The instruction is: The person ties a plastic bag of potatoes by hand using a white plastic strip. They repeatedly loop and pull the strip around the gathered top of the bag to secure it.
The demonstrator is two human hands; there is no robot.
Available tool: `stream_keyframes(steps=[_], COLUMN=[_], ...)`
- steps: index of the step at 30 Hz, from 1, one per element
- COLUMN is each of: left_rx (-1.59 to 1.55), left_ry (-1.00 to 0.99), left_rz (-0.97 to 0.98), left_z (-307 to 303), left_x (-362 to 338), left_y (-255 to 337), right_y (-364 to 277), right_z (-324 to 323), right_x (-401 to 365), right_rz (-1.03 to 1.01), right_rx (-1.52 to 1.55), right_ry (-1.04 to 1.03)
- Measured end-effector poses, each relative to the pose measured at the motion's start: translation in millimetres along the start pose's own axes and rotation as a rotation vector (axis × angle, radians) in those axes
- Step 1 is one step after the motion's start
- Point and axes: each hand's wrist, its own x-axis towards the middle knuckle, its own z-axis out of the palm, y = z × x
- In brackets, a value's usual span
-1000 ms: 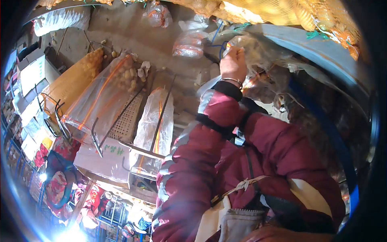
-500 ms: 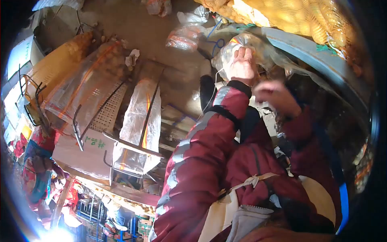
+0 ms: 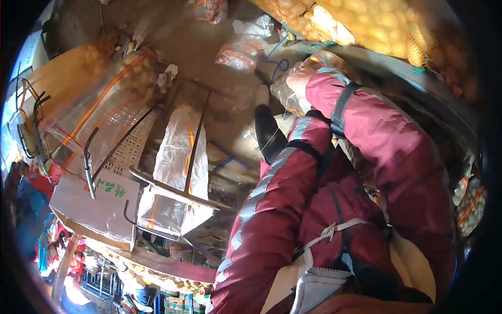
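Observation:
My right arm, in a dark red sleeve, stretches across to a clear plastic bag (image 3: 285, 94) at the upper middle. On top of the bag my right hand (image 3: 299, 77) shows only in part, its fingers curled; what they hold is hidden. My left sleeve (image 3: 272, 204), with a grey stripe, reaches up to the same bag. Its cuff ends under my right forearm, which covers my left hand. A thin white string (image 3: 275, 133) hangs down from beside the bag.
Yellow mesh sacks of potatoes (image 3: 366, 26) lie at the upper right. To the left are a filled clear bag (image 3: 104, 99), an orange-striped clear bag (image 3: 175, 157) on a metal frame and a cardboard box (image 3: 94, 204). Crumpled plastic packs (image 3: 238, 52) lie on the floor.
My right hand has moved up and left from beside the left wrist onto the bag. Its sleeve now covers my left hand, which was visible on the bag before.

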Motion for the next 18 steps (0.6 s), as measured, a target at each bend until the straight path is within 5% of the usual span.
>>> stream_keyframes(steps=[4, 7, 8, 10, 12, 16, 18], left_rx=[0.009, -0.014, -0.062, -0.121, -0.458, -1.345, -1.451], left_ry=[-0.081, -0.200, -0.270, -0.324, 0.213, -0.018, -0.086], left_rz=[-0.063, -0.145, -0.187, -0.229, -0.045, -0.550, -0.650], left_z=[11.3, 13.9, 8.4, 3.3, -9.4, -27.9, -50.4], left_x=[6.8, 15.3, 18.2, 21.4, 16.4, 27.2, 36.7], left_y=[-12.2, -23.6, -27.6, -26.8, -18.5, -50.3, -46.1], right_y=[9.1, 19.2, 24.3, 45.2, 79.9, 106.5, 110.3], right_z=[25.2, -48.7, -58.3, -77.3, -81.7, -63.1, -52.5], right_x=[41.8, 17.7, 15.8, 11.1, 2.1, -33.8, -53.0], right_rz=[0.046, -0.247, 0.093, 0.312, 0.349, 0.415, 0.398], right_rx=[0.008, 0.604, 1.289, 1.545, 1.792, 1.886, 2.171], right_ry=[0.164, 0.122, 0.050, 0.177, 0.268, 0.508, 0.602])
